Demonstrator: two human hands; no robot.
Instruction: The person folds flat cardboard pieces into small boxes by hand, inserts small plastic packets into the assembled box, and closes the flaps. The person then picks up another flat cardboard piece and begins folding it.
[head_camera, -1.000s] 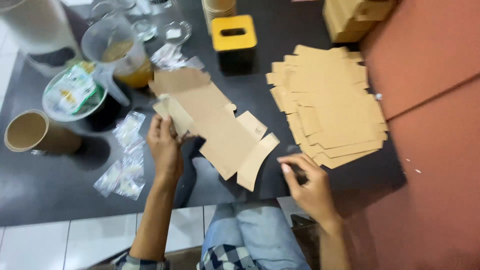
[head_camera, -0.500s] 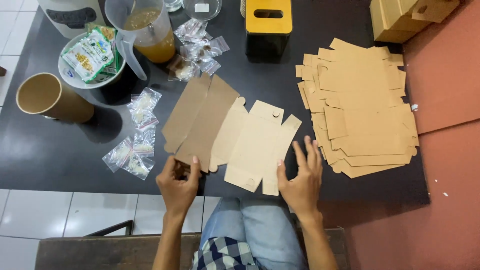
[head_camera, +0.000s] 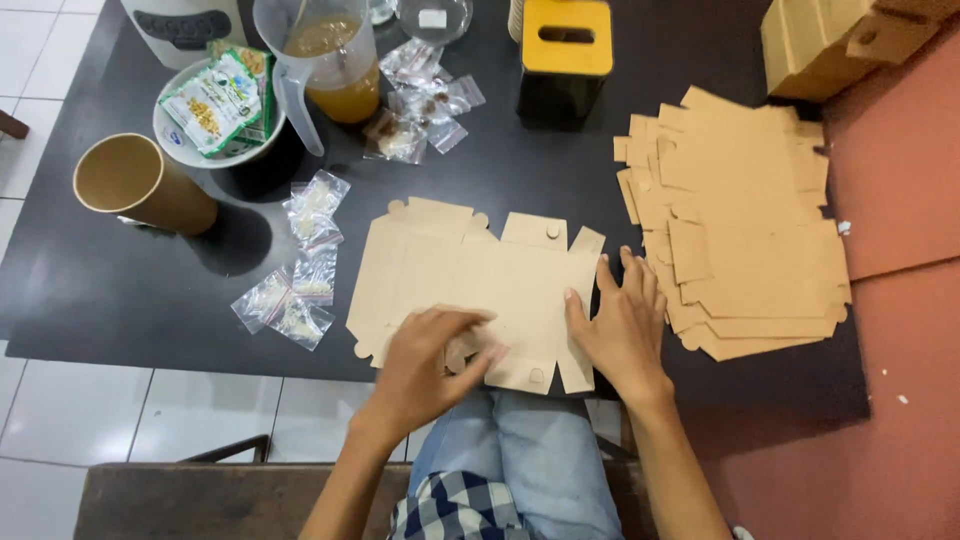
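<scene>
Left hand (head_camera: 430, 355) curled, right hand (head_camera: 622, 325) flat

The flat brown cardboard blank (head_camera: 470, 285), which a second ago was held up at a slant in the middle of the frame, now lies spread flat on the dark worktop (head_camera: 120, 290). The left hand (head_camera: 430, 365) has moved from the blank's left edge onto its lower middle, fingers curled over a flap. The right hand (head_camera: 620, 325) has shifted from the lower right to press flat on the blank's right edge.

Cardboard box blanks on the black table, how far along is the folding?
Done: folded boxes sit at top right. In hand: one flat blank lies open, left hand bending a bottom flap, right hand pressing its edge. Left: the stack of flat blanks.
</scene>
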